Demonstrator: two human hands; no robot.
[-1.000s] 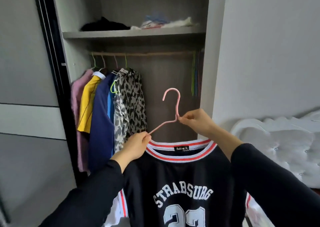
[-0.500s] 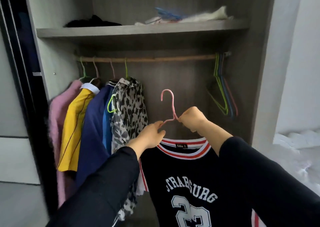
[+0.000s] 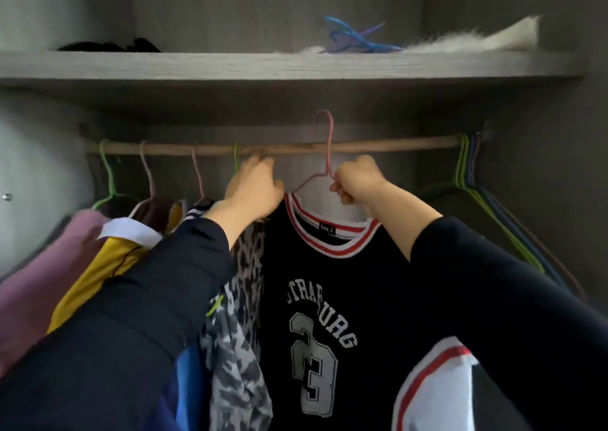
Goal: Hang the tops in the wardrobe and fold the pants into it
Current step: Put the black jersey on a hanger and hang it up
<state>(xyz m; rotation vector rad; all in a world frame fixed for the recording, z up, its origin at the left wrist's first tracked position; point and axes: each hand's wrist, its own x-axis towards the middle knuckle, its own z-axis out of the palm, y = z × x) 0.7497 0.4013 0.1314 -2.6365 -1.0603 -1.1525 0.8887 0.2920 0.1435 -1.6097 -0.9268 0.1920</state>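
My right hand (image 3: pixel 358 185) has its fingers curled and pinches the pink wire hanger (image 3: pixel 329 154) at the base of its neck. My left hand (image 3: pixel 255 192) is also curled. It grips the shoulder of the black jersey (image 3: pixel 329 282), the one with white lettering and a red-and-white striped collar, right at the collar's edge. I can't tell if the hanger's arm is in that grip too.

The jersey hangs from the hanger between my two dark sleeves, front facing me. The hanger's hook sticks up above the wooden rod (image 3: pixel 394 144) near the rod's middle; I can't tell if it's over the rod.

My left hand is just under the rod, touching the leopard-print top (image 3: pixel 243 315). Toward the rod's left end hang a yellow top (image 3: pixel 88 282) and a fuzzy pink top (image 3: pixel 39 266). At the rod's right end is a bunch of bare coloured hangers (image 3: pixel 467 167).

On the grey shelf (image 3: pixel 230 65) above, there is a black item (image 3: pixel 108 46) at the left, and blue hangers (image 3: pixel 355 39) on a white furry piece (image 3: pixel 460 41) toward the right.
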